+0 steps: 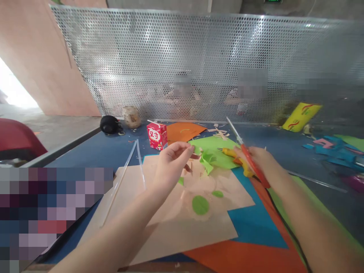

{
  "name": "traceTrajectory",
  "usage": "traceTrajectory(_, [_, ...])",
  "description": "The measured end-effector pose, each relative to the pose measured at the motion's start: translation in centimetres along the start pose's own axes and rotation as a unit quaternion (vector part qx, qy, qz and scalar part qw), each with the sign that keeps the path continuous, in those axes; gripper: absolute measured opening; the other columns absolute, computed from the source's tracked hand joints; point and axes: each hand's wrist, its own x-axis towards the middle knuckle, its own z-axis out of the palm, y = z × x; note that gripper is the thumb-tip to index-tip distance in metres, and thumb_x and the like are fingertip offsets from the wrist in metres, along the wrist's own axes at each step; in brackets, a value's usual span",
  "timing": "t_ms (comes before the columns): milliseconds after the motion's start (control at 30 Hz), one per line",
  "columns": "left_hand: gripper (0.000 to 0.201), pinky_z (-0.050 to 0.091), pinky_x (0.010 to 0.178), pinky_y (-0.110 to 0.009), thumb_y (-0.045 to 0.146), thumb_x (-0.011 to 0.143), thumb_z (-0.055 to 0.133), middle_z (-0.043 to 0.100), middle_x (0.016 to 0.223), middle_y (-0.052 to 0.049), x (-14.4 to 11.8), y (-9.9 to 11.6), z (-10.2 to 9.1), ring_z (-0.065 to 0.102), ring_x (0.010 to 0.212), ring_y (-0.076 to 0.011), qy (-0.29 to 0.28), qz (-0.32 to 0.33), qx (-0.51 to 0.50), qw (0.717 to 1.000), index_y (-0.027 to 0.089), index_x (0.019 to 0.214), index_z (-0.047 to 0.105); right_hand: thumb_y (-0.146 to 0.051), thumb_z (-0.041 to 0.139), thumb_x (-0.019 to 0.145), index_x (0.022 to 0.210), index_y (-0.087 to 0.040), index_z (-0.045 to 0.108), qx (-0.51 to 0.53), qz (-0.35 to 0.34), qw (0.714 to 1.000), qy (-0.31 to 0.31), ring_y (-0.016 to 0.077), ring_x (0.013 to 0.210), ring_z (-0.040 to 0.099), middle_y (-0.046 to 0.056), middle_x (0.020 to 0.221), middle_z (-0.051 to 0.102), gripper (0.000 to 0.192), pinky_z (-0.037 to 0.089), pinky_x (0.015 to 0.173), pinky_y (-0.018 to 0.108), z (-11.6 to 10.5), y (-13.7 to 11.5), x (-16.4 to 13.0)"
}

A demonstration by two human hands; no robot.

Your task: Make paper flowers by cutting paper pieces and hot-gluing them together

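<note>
My left hand (175, 159) hovers over the pale paper sheets, thumb and fingers curled together in a pinch; whatever they may hold is too small to make out. Beside its fingertips lies a crumpled green paper scrap (207, 162). My right hand (257, 157) is closed on red-handled scissors (253, 163), their blade pointing up and away. Just under and left of that hand, a yellow glue gun (229, 152) rests on light green paper (214, 146), partly hidden. Nearer me, a green paper circle (200, 205) and a smaller green piece (217, 193) lie on pale paper (159, 231).
A red drink carton (157, 135) stands behind my left hand. Clear glue sticks (121, 176) lie to the left. Blue (256, 227) and orange sheets (227, 256) underlie the pale paper. A perforated metal screen (199, 49) borders the back; a yellow packet (302, 116) lies right.
</note>
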Motion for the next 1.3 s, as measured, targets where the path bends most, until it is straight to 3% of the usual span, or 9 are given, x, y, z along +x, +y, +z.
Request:
traceTrajectory(100, [0.014, 0.041, 0.048, -0.019, 0.029, 0.071, 0.058, 0.061, 0.063, -0.001, 0.7, -0.7, -0.4, 0.058, 0.062, -0.0116, -0.006, 0.016, 0.111, 0.994, 0.015, 0.071, 0.06, -0.057, 0.049, 0.069, 0.065, -0.019, 0.053, -0.047, 0.001, 0.999, -0.004, 0.0219, 0.056, 0.056, 0.008, 0.062, 0.059, 0.038, 0.035, 0.048, 0.027, 0.4, -0.3, 0.0])
traceTrajectory(200, [0.011, 0.042, 0.054, -0.021, 0.026, 0.07, 0.056, 0.063, 0.064, -0.001, 1.0, -1.1, -0.7, 0.057, 0.061, -0.0119, -0.087, 0.018, 0.218, 0.972, 0.017, 0.072, 0.063, -0.056, 0.047, 0.07, 0.067, -0.019, 0.053, -0.077, -0.018, 0.997, 0.006, 0.0222, 0.06, 0.057, 0.009, 0.065, 0.06, 0.038, 0.035, 0.05, 0.026, 0.9, -0.7, 0.0])
traceTrajectory(400, [0.016, 0.04, 0.062, -0.026, 0.021, 0.066, 0.053, 0.069, 0.074, 0.001, 0.3, -0.9, -0.8, 0.059, 0.068, -0.0162, -0.261, 0.059, 0.458, 0.848, 0.025, 0.07, 0.068, -0.053, 0.049, 0.071, 0.066, -0.019, 0.052, -0.045, -0.036, 0.998, 0.007, 0.0182, 0.056, 0.053, 0.005, 0.062, 0.059, 0.034, 0.034, 0.048, 0.024, 1.3, -1.1, -0.6])
traceTrajectory(500, [0.021, 0.04, 0.072, -0.027, 0.019, 0.069, 0.048, 0.07, 0.081, 0.0, 0.1, -0.9, -0.6, 0.06, 0.077, -0.017, -0.298, 0.06, 0.458, 0.835, 0.024, 0.074, 0.068, -0.054, 0.049, 0.071, 0.065, -0.019, 0.052, -0.037, -0.029, 0.999, 0.003, 0.0182, 0.056, 0.054, 0.005, 0.062, 0.059, 0.035, 0.034, 0.047, 0.023, 1.4, -0.9, -0.6])
traceTrajectory(733, [0.024, 0.032, 0.084, -0.039, 0.029, 0.073, 0.047, 0.069, 0.091, -0.003, 0.5, -1.5, -0.2, 0.057, 0.089, -0.0236, -0.248, 0.036, 0.54, 0.803, 0.023, 0.084, 0.067, -0.057, 0.049, 0.07, 0.069, -0.018, 0.055, -0.025, -0.027, 0.999, 0.004, 0.0188, 0.059, 0.056, 0.006, 0.065, 0.06, 0.039, 0.033, 0.047, 0.023, 1.4, -0.9, -0.6])
traceTrajectory(900, [0.026, 0.028, 0.075, -0.04, 0.035, 0.078, 0.043, 0.067, 0.08, -0.005, 0.7, -1.6, -0.5, 0.054, 0.089, -0.0268, -0.197, 0.147, 0.62, 0.745, 0.021, 0.074, 0.064, -0.057, 0.046, 0.072, 0.069, -0.019, 0.056, -0.004, -0.03, 1.0, -0.002, 0.018, 0.057, 0.056, 0.005, 0.065, 0.061, 0.04, 0.034, 0.047, 0.023, 1.3, -1.0, -0.7])
traceTrajectory(1000, [0.021, 0.027, 0.073, -0.037, 0.031, 0.077, 0.044, 0.063, 0.071, -0.003, 0.2, -1.4, -0.2, 0.055, 0.077, -0.0212, -0.164, 0.202, 0.609, 0.749, 0.019, 0.065, 0.056, -0.057, 0.046, 0.073, 0.068, -0.019, 0.055, 0.004, -0.036, 0.999, -0.004, 0.0169, 0.055, 0.055, 0.004, 0.063, 0.061, 0.039, 0.034, 0.047, 0.023, 1.3, -1.0, -0.7])
traceTrajectory(1133, [0.014, 0.027, 0.075, -0.034, 0.031, 0.077, 0.047, 0.06, 0.068, 0.002, -1.1, -1.6, 1.3, 0.055, 0.068, -0.0146, -0.232, 0.24, 0.523, 0.784, 0.018, 0.072, 0.05, -0.057, 0.046, 0.072, 0.066, -0.019, 0.054, 0.005, -0.045, 0.999, 0.001, 0.017, 0.056, 0.056, 0.005, 0.063, 0.061, 0.039, 0.034, 0.048, 0.023, 1.4, -0.9, -0.6])
traceTrajectory(1300, [0.039, 0.022, 0.083, -0.037, 0.03, 0.075, 0.053, 0.067, 0.09, 0.0, -2.2, -2.7, 2.6, 0.055, 0.093, -0.0205, -0.301, 0.21, 0.476, 0.799, 0.022, 0.111, 0.041, -0.057, 0.049, 0.07, 0.068, -0.019, 0.054, 0.018, -0.051, 0.999, -0.004, 0.0174, 0.057, 0.056, 0.004, 0.062, 0.061, 0.038, 0.034, 0.049, 0.023, 1.4, -0.7, -0.3])
